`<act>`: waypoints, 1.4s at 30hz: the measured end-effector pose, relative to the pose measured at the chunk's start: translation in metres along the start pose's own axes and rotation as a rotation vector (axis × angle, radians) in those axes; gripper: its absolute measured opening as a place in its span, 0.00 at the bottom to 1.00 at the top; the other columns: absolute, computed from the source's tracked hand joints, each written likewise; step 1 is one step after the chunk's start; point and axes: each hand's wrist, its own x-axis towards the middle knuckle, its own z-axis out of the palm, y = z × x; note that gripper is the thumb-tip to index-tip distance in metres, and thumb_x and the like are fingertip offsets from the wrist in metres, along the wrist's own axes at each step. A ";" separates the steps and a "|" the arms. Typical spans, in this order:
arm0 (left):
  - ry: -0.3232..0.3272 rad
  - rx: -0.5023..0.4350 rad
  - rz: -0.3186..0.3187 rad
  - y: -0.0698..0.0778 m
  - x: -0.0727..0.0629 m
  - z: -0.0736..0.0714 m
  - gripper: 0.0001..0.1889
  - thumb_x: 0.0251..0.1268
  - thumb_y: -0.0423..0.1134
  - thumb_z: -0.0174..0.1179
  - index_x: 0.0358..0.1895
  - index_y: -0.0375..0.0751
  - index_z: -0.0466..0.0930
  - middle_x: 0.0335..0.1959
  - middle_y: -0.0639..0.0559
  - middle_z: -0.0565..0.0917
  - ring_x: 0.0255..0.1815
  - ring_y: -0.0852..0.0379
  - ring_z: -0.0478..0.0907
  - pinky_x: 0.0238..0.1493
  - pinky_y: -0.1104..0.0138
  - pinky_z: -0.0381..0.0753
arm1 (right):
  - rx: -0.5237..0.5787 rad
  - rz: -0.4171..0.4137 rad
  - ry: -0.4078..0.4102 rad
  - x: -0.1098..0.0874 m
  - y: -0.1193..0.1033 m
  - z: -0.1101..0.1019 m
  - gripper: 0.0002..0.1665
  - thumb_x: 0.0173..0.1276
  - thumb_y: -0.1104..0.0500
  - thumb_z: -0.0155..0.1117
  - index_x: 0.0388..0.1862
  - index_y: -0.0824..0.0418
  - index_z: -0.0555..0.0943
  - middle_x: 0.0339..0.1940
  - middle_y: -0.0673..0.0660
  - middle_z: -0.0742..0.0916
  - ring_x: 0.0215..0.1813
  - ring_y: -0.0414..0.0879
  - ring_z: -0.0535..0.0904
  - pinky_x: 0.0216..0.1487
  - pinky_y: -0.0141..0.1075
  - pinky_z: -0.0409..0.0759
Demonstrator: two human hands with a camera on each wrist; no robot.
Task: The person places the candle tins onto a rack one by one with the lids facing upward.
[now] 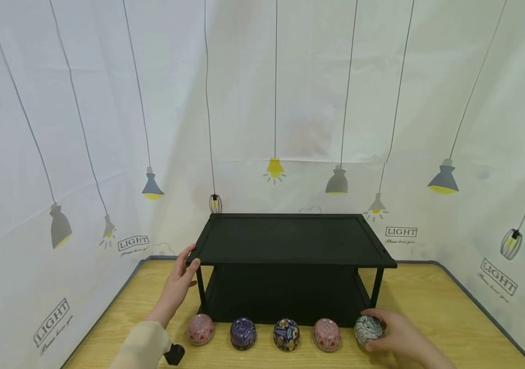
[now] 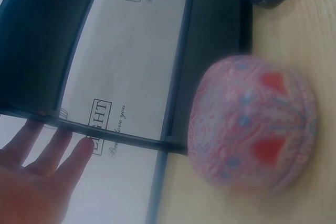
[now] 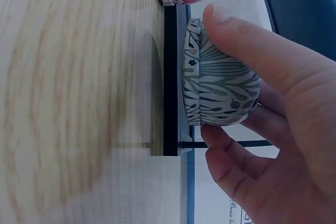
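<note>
A black two-tier shelf stands in the middle of the table. My left hand holds its front left top corner, thumb at the front corner and fingers at the side; in the left wrist view the fingertips meet the post. My right hand grips a round white-and-grey leaf-patterned tin between thumb and fingers. In the right wrist view this tin appears raised slightly off the table, in front of the lower tier's right end.
Along the shelf's front stand a pink tin, a purple tin, a dark floral tin and another pink tin. A small black block is by the left cuff. Behind hangs a lamp-printed cloth.
</note>
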 end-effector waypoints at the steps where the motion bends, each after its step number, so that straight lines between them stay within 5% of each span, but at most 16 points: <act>1: 0.000 -0.001 0.001 0.000 0.000 0.001 0.29 0.77 0.49 0.47 0.76 0.51 0.50 0.73 0.34 0.57 0.70 0.37 0.59 0.59 0.39 0.67 | 0.001 0.005 0.001 0.000 0.000 0.000 0.41 0.48 0.49 0.80 0.57 0.69 0.78 0.50 0.63 0.83 0.46 0.53 0.78 0.40 0.40 0.78; 13: 0.006 0.002 0.010 0.003 -0.003 0.001 0.30 0.77 0.50 0.47 0.76 0.52 0.51 0.73 0.35 0.56 0.70 0.37 0.60 0.59 0.40 0.67 | 0.015 0.023 0.025 -0.001 -0.008 -0.003 0.40 0.48 0.51 0.80 0.56 0.70 0.77 0.40 0.55 0.84 0.35 0.47 0.74 0.31 0.36 0.74; 42: 0.008 0.013 0.018 -0.008 0.001 0.000 0.29 0.75 0.54 0.48 0.75 0.59 0.53 0.74 0.38 0.56 0.69 0.39 0.62 0.59 0.39 0.67 | 0.020 0.045 0.086 0.005 -0.011 0.001 0.38 0.46 0.52 0.82 0.54 0.66 0.77 0.41 0.56 0.83 0.38 0.48 0.77 0.31 0.38 0.77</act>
